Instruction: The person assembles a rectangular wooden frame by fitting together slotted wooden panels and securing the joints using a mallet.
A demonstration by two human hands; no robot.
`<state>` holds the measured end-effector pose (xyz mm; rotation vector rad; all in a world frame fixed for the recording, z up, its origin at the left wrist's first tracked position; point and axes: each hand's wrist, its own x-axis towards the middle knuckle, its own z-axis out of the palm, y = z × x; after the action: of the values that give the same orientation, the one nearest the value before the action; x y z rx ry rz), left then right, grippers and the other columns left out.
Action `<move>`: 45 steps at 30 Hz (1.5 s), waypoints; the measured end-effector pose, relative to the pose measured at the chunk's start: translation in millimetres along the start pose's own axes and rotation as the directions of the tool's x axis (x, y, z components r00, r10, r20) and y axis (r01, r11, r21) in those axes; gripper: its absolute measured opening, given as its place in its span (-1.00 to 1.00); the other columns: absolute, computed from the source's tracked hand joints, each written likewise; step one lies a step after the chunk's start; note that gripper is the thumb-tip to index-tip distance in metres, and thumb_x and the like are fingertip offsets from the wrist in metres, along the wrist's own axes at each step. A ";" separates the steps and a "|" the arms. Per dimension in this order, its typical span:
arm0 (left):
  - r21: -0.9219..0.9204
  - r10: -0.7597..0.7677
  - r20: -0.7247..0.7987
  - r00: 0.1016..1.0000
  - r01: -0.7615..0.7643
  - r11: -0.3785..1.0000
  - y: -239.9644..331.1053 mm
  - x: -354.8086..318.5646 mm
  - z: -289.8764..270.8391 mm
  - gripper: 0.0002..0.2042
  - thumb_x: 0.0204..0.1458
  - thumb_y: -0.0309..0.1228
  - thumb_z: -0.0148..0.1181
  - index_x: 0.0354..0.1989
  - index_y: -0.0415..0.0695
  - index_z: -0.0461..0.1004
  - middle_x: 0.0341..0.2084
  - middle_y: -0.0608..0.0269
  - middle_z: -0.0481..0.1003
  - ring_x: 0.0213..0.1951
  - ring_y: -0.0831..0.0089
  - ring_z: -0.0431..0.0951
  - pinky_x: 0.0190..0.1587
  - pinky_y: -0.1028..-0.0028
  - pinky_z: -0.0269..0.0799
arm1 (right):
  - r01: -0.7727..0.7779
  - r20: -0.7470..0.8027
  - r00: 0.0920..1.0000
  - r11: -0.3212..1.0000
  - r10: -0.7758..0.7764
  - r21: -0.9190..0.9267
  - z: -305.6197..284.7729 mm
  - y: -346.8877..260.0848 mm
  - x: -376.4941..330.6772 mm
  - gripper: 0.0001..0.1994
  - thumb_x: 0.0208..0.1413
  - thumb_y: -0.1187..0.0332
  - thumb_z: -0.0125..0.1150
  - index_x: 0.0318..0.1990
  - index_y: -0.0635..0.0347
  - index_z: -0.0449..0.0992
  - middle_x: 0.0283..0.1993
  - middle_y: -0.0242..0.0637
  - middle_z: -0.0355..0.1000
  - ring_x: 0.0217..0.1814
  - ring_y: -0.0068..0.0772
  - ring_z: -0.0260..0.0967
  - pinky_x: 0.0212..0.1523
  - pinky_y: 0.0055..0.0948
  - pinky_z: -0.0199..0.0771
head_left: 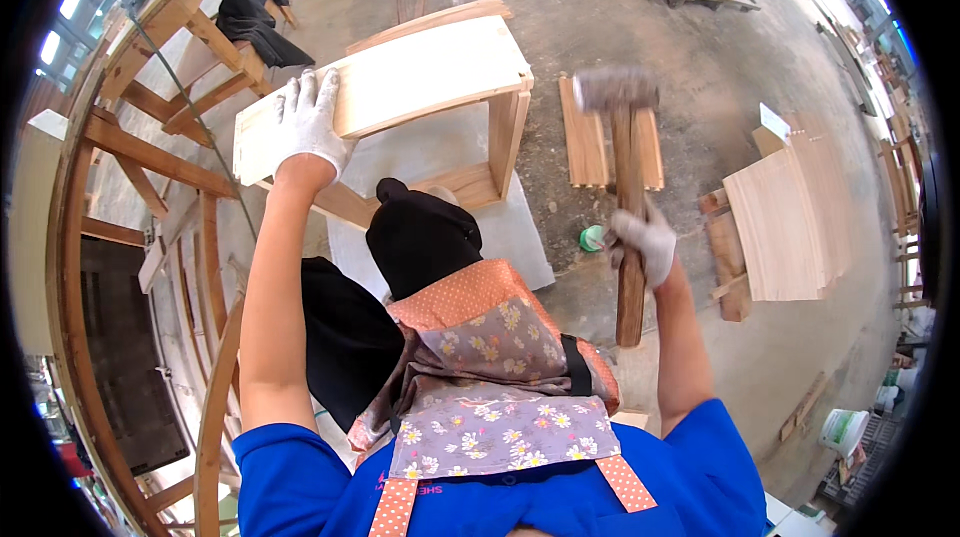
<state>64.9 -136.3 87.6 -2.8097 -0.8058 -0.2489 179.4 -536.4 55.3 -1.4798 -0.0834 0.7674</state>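
Ahead and left, I see the wooden box (430,72) running lengthwise left to right, my left hand (312,127) spread on its left end, my right hand (648,243) clamped round the hammer (625,157) beyond its right.

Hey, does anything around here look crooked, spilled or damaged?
Nothing looks spilled or plainly damaged. The pale board stack at right looks untidy, its edges stepped rather than flush. The wooden frame under the left hand shows no visible break.

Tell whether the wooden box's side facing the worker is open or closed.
Open: the wooden box has a wide gap on that side, and a pale sheet shows through it.
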 end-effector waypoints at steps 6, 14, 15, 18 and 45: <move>-0.065 0.010 -0.034 0.999 -0.012 0.998 -0.6 -5.5 -1.7 -0.24 -0.09 -0.23 0.30 0.32 -0.09 0.12 0.32 -0.02 0.09 0.37 0.07 0.00 0.39 0.20 -0.12 | 0.220 0.002 0.958 0.729 -0.287 -0.648 55.0 -117.2 46.3 -0.56 0.04 0.23 0.28 0.03 0.21 0.36 -0.49 -0.35 0.38 -0.61 -0.60 0.27 -0.61 -0.52 0.32; -0.112 0.022 -0.094 0.995 -0.032 0.993 -0.9 -6.0 -4.6 -0.28 -0.09 -0.25 0.28 0.31 -0.10 0.16 0.29 -0.05 0.13 0.35 0.06 0.04 0.38 0.20 -0.10 | 0.132 0.014 0.958 0.397 -0.288 -0.908 87.3 -152.3 78.1 -0.49 0.06 0.18 0.27 0.08 0.27 0.30 -0.41 -0.24 0.42 -0.54 -0.53 0.34 -0.54 -0.43 0.40; -0.087 0.027 -0.096 0.995 -0.035 0.996 -1.9 -7.6 -3.1 -0.28 -0.08 -0.26 0.28 0.30 -0.10 0.17 0.29 -0.05 0.14 0.35 0.06 0.05 0.38 0.20 -0.09 | 0.131 0.002 0.964 0.469 -0.266 -0.873 89.2 -159.5 73.5 -0.47 0.06 0.18 0.26 0.11 0.28 0.28 -0.40 -0.22 0.43 -0.53 -0.52 0.34 -0.54 -0.43 0.40; -0.100 0.037 -0.120 0.992 -0.049 0.994 -1.3 -8.2 -1.8 -0.30 -0.08 -0.27 0.26 0.30 -0.10 0.17 0.28 -0.06 0.16 0.34 0.07 0.07 0.37 0.20 -0.07 | 0.185 -0.013 0.946 0.575 -0.323 -0.797 86.5 -154.8 65.4 -0.47 0.08 0.21 0.21 0.14 0.29 0.28 -0.42 -0.22 0.43 -0.56 -0.49 0.33 -0.57 -0.43 0.38; -0.086 0.069 -0.109 0.992 -0.078 0.993 -6.3 -4.8 1.4 -0.25 -0.13 -0.28 0.33 0.30 -0.12 0.17 0.27 -0.05 0.17 0.32 0.05 0.10 0.37 0.23 -0.04 | -0.127 0.315 0.933 0.977 0.176 -0.170 22.1 -61.2 -18.0 -0.46 -0.08 0.35 0.29 0.10 0.26 0.31 -0.40 -0.27 0.45 -0.50 -0.50 0.44 -0.55 -0.53 0.44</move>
<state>57.6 -133.2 86.2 -2.8747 -0.6827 -0.4279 179.6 -520.7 121.0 -1.4962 -0.2863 1.1528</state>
